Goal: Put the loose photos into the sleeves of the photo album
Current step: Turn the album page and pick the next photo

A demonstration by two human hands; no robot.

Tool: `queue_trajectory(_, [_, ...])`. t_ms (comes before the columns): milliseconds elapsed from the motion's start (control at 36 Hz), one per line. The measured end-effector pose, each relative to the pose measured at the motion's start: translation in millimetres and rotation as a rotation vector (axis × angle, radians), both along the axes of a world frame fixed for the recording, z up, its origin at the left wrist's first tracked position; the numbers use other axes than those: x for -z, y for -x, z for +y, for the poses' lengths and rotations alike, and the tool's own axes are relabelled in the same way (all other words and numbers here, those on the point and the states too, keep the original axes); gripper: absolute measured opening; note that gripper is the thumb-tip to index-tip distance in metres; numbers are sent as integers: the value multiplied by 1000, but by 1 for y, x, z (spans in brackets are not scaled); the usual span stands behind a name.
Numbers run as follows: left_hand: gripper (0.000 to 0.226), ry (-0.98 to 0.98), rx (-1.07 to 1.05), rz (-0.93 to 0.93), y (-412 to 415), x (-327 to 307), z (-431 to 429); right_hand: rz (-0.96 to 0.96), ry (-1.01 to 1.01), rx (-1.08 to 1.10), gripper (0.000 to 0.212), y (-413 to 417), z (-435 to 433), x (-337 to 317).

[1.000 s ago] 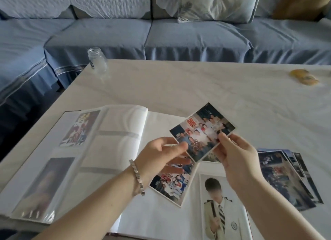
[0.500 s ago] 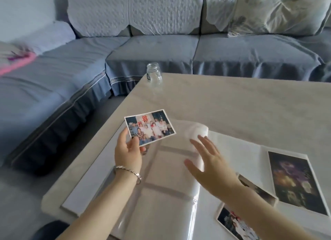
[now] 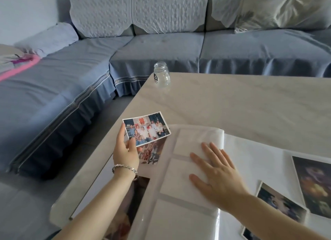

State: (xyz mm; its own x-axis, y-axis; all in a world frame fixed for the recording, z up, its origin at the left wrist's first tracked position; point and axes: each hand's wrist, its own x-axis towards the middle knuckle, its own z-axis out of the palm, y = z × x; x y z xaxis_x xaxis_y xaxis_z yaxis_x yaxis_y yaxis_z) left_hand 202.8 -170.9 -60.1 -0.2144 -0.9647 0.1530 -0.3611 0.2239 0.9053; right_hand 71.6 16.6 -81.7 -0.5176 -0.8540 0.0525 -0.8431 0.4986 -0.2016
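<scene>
Our right hand (image 3: 218, 179) has dropped flat onto the album (image 3: 250, 150), fingers straight; our left hand (image 3: 125, 153) pinches a photo (image 3: 146, 128) bearing a red character; the jar (image 3: 161, 75) label is unreadable.

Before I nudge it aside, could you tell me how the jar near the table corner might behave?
The jar looks empty, so probably light. Clear glass, likely breakable. Standing by the table edge, it might fall off.
</scene>
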Motion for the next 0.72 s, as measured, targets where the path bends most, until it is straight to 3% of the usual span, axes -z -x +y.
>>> queue_trajectory(222, [50,7,26,-20,-6,7,-3,-2,12,9,67,-1,1,-3])
queue_trajectory(500, [48,-249,214,-15,-17,12,-23,-66,33,-14,70,-2,-1,-2])
queue_trajectory(583, [46,-306,283,-98,-18,7,-31,-120,50,-47,69,-2,0,-5])
queue_trajectory(722, [46,-373,327,-130,-9,3,-36,-126,182,-94,77,-1,0,-4])
